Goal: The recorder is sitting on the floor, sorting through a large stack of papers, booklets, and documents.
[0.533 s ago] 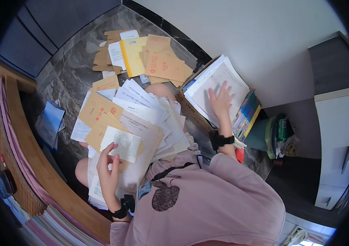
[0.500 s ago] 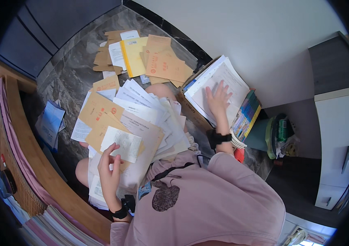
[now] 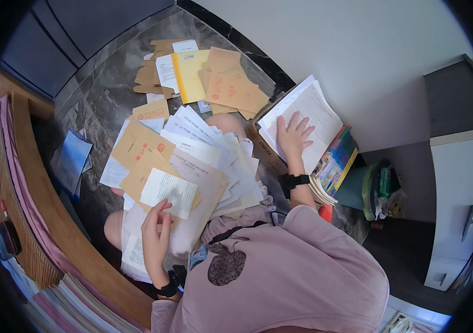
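Note:
My right hand (image 3: 293, 137) lies flat on a stack of white papers (image 3: 328, 111), fingers spread. The stack stands tilted in a cardboard box (image 3: 267, 149) at the right. My left hand (image 3: 156, 236) hovers loosely curled over my lap, thumb and forefinger apart. Its fingertips are at the lower edge of a small printed slip (image 3: 169, 191); whether they touch it I cannot tell. Under the slip lie brown paper envelopes (image 3: 143, 145) and a large pale sheet (image 3: 199, 173). Several white printed sheets (image 3: 195, 125) fan out beside them across my legs.
Ahead on the floor are a yellow spiral notebook (image 3: 191, 77), brown envelopes (image 3: 231, 89) and flattened cardboard (image 3: 147, 75). Colourful books (image 3: 333, 158) stand beside the box, near a green bin (image 3: 356, 186). Blue-covered papers (image 3: 73, 158) lie left, by a wooden bed frame (image 3: 39, 188).
My right hand has shifted slightly left and down over the stack, its fingers still spread. The left hand has moved a little away from the slip's middle, toward its lower edge. The view has shifted slightly.

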Demonstrator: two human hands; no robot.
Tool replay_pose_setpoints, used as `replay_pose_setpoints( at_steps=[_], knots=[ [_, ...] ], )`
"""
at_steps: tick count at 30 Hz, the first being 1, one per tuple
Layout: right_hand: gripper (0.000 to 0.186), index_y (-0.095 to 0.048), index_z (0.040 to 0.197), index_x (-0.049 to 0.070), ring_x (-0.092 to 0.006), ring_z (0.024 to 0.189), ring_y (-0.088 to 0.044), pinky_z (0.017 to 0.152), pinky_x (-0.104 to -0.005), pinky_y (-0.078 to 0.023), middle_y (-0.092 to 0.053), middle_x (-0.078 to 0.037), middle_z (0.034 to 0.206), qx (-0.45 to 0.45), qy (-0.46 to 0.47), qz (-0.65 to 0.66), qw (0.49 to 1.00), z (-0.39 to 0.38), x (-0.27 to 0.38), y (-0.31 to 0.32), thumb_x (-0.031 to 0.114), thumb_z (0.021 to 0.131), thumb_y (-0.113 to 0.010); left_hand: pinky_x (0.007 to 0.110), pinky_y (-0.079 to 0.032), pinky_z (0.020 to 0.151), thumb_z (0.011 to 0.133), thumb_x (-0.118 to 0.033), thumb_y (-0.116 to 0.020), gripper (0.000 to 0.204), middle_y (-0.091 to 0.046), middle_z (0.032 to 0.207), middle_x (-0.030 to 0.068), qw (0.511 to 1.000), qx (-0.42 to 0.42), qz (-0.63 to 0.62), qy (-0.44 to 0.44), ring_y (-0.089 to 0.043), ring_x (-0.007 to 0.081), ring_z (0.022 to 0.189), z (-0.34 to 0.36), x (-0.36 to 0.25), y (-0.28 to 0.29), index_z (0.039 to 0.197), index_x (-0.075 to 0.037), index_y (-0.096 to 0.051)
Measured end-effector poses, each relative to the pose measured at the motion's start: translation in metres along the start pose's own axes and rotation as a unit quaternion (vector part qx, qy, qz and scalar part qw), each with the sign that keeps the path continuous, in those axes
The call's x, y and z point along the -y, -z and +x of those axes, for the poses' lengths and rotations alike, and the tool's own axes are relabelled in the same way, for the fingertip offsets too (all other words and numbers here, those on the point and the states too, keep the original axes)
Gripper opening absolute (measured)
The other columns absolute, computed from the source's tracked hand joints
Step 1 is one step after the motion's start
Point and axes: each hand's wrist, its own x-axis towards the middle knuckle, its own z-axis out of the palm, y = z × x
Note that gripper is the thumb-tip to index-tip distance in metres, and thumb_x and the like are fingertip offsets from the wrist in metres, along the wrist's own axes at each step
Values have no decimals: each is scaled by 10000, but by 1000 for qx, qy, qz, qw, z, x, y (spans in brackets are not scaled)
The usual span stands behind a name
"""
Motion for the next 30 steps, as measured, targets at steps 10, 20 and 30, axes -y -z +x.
replay_pose_setpoints(
  at_steps=[10, 20, 30],
  knots=[
    [704, -229, 1369, 123, -498, 1275, 31, 947, -667, 4, -82, -253, 1413, -112, 79, 67, 988, 10, 26, -3, 520, 820, -422, 241, -456, 647, 836, -46, -495, 285, -614, 971, 104, 1000, 4, 26, 9, -573, 132, 696, 3, -1, 1, 1116, 7, -517],
    [519, -344, 1317, 126, -472, 1276, -101, 970, -644, -42, -217, -189, 1398, -133, 60, 65, 987, 22, 18, -24, 365, 860, -399, 267, -457, 644, 826, -58, -521, 258, -620, 934, 105, 1000, -16, 21, 14, -557, 167, 681, 3, 8, 0, 1080, -11, -535],
    [619, -318, 1317, 109, -457, 1254, -177, 903, -696, -161, -293, -177, 1351, -150, 66, 65, 984, 44, 19, -22, 401, 806, -508, 310, -466, 679, 825, -96, -539, 274, -590, 960, 138, 999, 1, 40, 7, -581, 237, 730, 4, 7, 3, 1085, -11, -525]
  ],
)
